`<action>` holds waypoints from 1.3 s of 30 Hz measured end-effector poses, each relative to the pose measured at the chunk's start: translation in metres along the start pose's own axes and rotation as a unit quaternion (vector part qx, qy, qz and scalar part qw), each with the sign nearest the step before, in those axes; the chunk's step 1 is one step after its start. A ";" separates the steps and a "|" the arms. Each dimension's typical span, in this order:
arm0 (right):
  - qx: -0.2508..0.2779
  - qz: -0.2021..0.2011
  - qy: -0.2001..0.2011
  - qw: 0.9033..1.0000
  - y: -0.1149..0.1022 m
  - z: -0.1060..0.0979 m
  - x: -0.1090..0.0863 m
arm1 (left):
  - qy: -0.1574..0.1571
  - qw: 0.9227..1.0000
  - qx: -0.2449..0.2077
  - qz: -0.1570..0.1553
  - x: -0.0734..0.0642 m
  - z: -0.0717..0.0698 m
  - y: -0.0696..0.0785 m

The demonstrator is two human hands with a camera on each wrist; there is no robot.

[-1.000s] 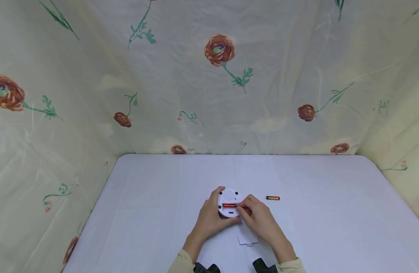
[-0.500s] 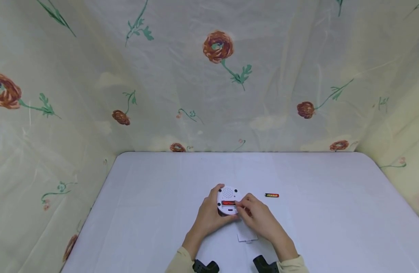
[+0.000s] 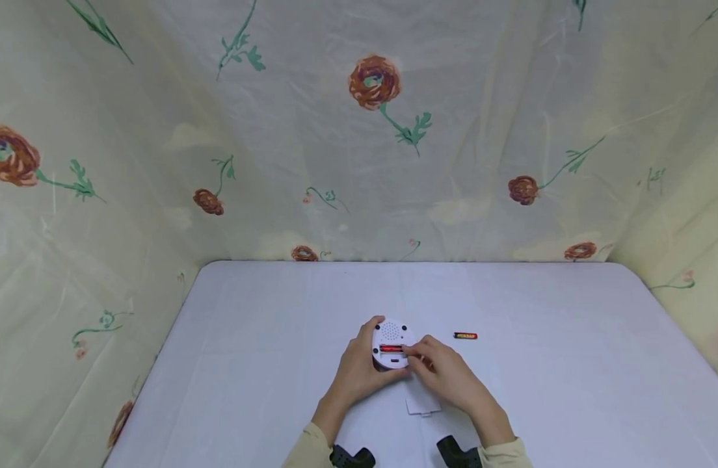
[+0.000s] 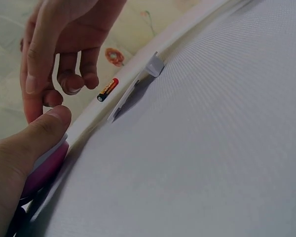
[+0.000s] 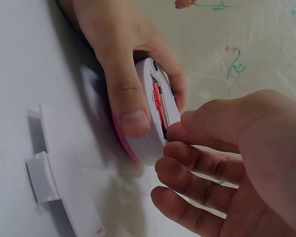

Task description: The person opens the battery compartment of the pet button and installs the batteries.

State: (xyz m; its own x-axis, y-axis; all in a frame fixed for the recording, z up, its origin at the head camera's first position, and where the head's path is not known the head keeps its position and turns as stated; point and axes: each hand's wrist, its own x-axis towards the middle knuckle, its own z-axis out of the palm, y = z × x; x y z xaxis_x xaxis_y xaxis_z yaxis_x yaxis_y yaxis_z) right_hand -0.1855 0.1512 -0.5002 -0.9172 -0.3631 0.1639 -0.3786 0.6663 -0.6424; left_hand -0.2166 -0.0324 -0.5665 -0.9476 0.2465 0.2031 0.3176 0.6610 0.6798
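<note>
My left hand (image 3: 359, 370) grips a round white device (image 3: 391, 331) by its sides, underside up, with speaker holes, dark rubber feet and a battery slot showing. Its casing is pink lower down in the right wrist view. A red battery (image 5: 159, 103) lies in the slot. My right hand (image 3: 447, 374) has thumb and index finger pinched at the battery's right end, while its other fingers curl loosely. A second battery (image 3: 465, 336), red and black, lies on the table to the right, apart from both hands.
A white flat plate with a small tab (image 3: 423, 406) lies on the table below the hands. The table (image 3: 265, 312) has a white cover and rounded far corners. Flower-printed curtains (image 3: 452, 214) enclose it at the back and sides.
Both hands stay nearly in place around the device, with the right fingertips shifting only slightly at the battery's end. The head view has tilted a little.
</note>
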 end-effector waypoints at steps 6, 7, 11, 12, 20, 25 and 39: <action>0.019 0.002 0.005 1.000 0.015 -0.004 0.000 | 0.000 1.000 0.001 -0.004 0.000 0.000 -0.001; 0.022 0.008 0.015 1.000 0.018 -0.005 0.000 | -0.001 1.000 -0.001 -0.006 0.000 0.000 0.000; -0.010 0.038 0.092 0.995 0.035 -0.009 -0.002 | -0.006 1.000 -0.007 -0.013 0.000 0.000 0.001; -0.021 0.046 0.113 0.992 0.040 -0.011 -0.003 | -0.008 1.000 -0.008 -0.015 -0.001 0.000 0.001; -0.038 0.103 0.156 0.982 0.073 -0.018 -0.013 | -0.012 1.000 -0.014 -0.020 -0.002 -0.002 0.004; -0.048 0.111 0.159 0.980 0.081 -0.014 -0.012 | -0.011 1.000 -0.014 -0.021 -0.001 -0.001 0.003; -0.105 0.118 0.182 0.970 0.079 -0.005 -0.010 | -0.014 1.000 -0.012 -0.020 0.000 -0.001 0.000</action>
State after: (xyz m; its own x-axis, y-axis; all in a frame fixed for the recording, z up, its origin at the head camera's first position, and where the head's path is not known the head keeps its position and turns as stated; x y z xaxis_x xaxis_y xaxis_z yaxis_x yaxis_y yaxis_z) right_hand -0.2065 0.2105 -0.5489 -0.9500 0.0444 0.3092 -0.1345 0.8352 -0.5332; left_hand -0.2166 -0.0329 -0.5658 -0.9584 0.2394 0.1556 0.2776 0.6537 0.7040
